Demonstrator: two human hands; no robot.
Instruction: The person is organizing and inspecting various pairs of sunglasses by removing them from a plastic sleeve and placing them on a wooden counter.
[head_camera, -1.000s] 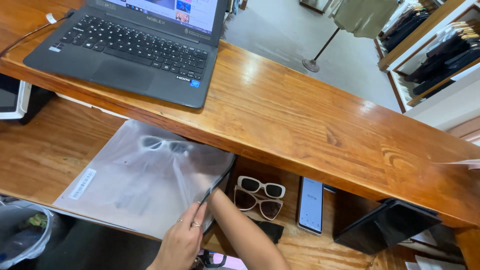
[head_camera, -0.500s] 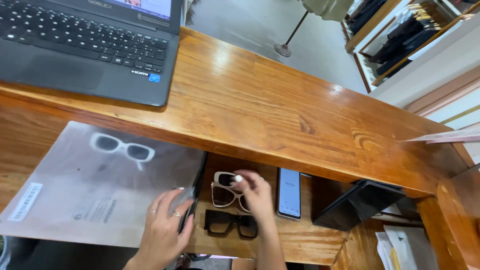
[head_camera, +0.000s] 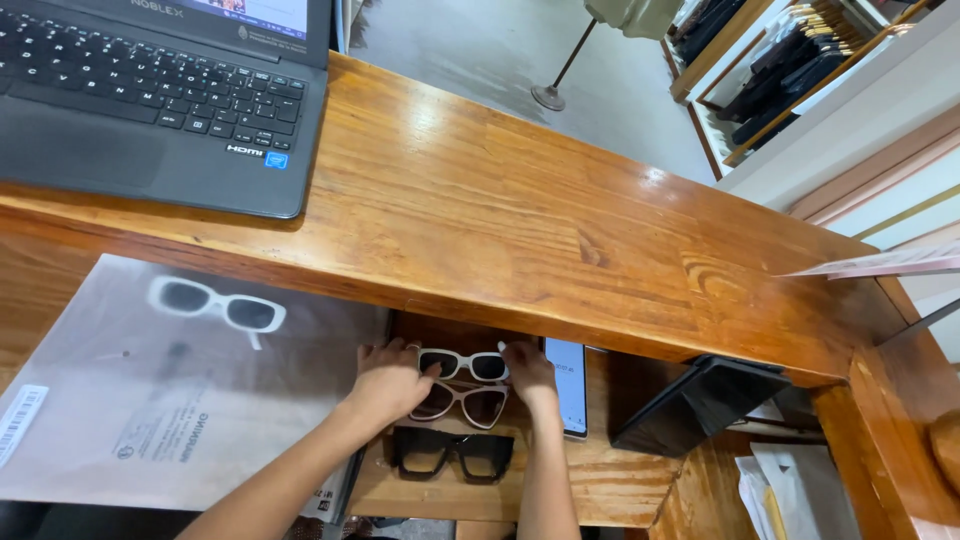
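Two hands are closing on the white-framed sunglasses, the left hand pinching one end of the frame and the right hand the other. Keeping both grips level and on the frame, off the dark lenses, looks wisest. These sunglasses are lying folded between the hands, glossy white and rectangular, touching the pink sunglasses just nearer the wrists, with black sunglasses nearer again and a phone beside the right hand.

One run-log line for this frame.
left hand and right hand: on white sunglasses | pink pair, black pair: in front
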